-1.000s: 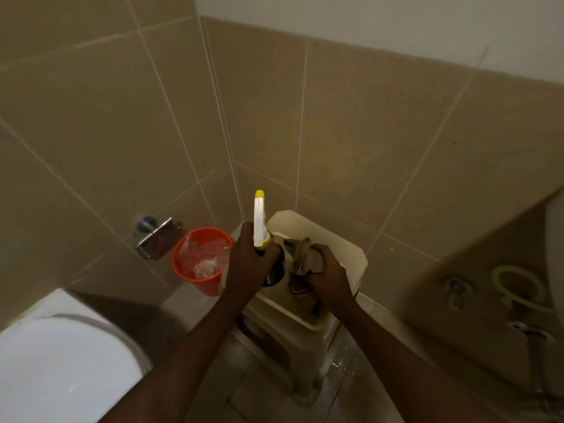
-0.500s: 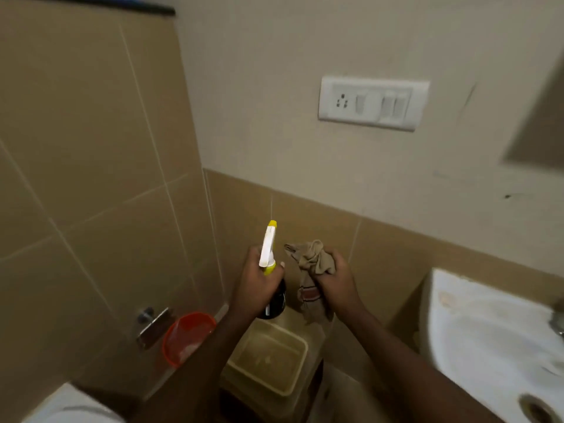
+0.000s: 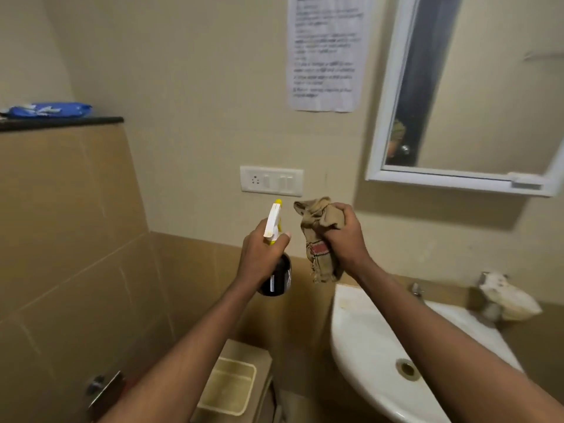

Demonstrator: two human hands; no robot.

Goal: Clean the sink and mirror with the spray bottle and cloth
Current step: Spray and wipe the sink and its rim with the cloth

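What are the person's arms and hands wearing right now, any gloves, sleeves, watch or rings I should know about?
Nothing is worn that the head view shows. Both forearms are bare from the bottom edge of the picture up to the wrists, with no sleeve cuffs in view. The left hand and the right hand are ungloved. No watch, band or ring is visible on either.

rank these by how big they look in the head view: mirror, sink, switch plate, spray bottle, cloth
1. mirror, cut off by the frame edge
2. sink, partly hidden by the right arm; close to the mirror, so unsure
3. and 4. spray bottle and cloth, too alike to rank
5. switch plate
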